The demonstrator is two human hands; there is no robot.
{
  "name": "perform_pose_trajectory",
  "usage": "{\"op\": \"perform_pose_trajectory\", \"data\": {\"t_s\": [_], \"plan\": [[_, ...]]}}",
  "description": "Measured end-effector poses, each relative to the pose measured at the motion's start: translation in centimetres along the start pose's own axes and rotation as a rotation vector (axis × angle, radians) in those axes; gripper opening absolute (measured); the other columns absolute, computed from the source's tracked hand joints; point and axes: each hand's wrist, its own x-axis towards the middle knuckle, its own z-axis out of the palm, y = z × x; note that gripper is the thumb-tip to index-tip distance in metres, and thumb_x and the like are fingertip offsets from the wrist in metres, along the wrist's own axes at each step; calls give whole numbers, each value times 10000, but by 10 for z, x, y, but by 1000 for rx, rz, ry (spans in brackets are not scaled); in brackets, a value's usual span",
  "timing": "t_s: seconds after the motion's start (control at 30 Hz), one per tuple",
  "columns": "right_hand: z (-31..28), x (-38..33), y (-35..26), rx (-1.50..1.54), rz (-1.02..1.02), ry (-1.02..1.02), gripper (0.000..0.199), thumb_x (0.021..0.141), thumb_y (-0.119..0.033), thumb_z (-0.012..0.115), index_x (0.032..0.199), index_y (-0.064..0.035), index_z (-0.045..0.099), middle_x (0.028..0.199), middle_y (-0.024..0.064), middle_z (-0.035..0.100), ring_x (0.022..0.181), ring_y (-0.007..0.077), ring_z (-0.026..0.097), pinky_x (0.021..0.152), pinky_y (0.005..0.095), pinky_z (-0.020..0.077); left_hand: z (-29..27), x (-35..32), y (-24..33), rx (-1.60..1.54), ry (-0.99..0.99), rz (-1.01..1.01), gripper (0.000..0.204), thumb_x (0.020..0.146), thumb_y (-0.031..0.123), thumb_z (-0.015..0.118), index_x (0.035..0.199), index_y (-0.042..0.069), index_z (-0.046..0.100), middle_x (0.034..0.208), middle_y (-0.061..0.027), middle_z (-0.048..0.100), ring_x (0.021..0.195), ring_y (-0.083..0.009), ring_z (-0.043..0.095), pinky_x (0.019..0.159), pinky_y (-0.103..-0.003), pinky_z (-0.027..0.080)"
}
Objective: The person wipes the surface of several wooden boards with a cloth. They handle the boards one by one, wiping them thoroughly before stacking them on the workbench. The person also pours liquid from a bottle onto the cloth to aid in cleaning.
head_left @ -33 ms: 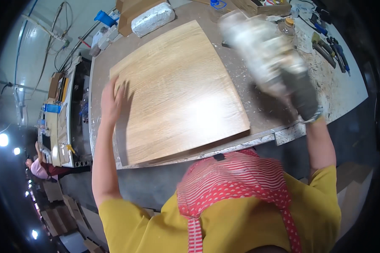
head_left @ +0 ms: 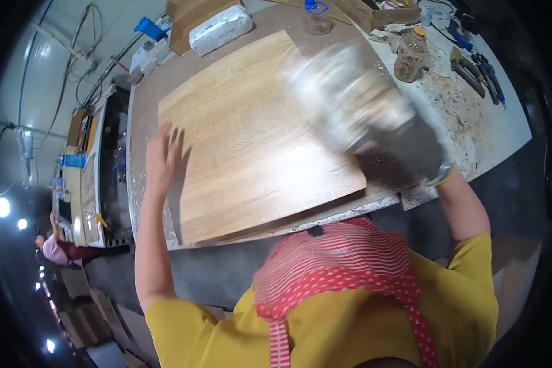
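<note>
A square, light wood-grain board (head_left: 245, 147) lies on the worktable, with a bright glare near its front right corner. My bare left hand (head_left: 161, 156) rests at the board's left edge, fingers stretched out and casting a shadow on it. At the board's right side, my right hand (head_left: 405, 144) wears a grey glove and is blurred by motion. A bulky whitish rag (head_left: 334, 95) is in it, partly over the board's right edge; the fingers themselves cannot be made out.
Behind the board are a wrapped silvery-white bundle (head_left: 221, 29), an open carton (head_left: 184, 12) and a clear jug (head_left: 316, 21). At right stand a bottle with an orange cap (head_left: 410, 55) and several hand tools (head_left: 481, 73). Another person (head_left: 58, 245) is far left.
My right hand has swept the whitish rag left and nearer, from beside the board to over its right edge. The orange-capped bottle and clear jug now show more fully. My left hand stays put.
</note>
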Motion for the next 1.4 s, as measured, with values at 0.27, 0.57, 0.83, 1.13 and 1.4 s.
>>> {"op": "perform_pose_trajectory", "data": {"t_s": [0.27,0.57,0.83,1.13,1.4], "plan": [[125,163,-15,-488,-8,-279,550,883,-306,577,1367,-89,428,1396,166,445,1228,332,486,1029,401,397,6,-58,-17,71,-194,31,532,923,313,502,1409,124,391,1490,-131,307,1363,-387,253,1087,-505,235],[114,-27,-49,-738,71,-273,707,875,-479,568,1427,-93,355,1476,163,334,1370,335,300,1131,479,197,10,-64,-15,-117,-173,-70,587,919,365,501,1417,83,373,1511,-133,280,1399,-362,201,1093,-557,174],[104,49,-9,-590,88,0,615,901,-444,506,1373,-62,407,1400,218,418,1304,356,389,1094,408,292,21,-60,-18,-25,-195,31,583,934,365,480,1442,115,340,1521,-115,265,1400,-351,206,1089,-563,166],[24,-105,-11,154,407,-71,576,807,-301,713,1300,-94,496,1319,94,530,1136,232,557,939,346,468,4,-48,32,173,-213,11,537,949,358,460,1423,125,364,1506,-115,293,1386,-316,258,1088,-553,191],[57,-20,-18,-352,-54,-264,599,859,-480,572,1334,-126,481,1379,159,455,1330,319,382,1031,426,401,75,39,143,71,-179,86,545,943,413,441,1412,144,378,1501,-114,302,1380,-320,270,1082,-550,221]]}}
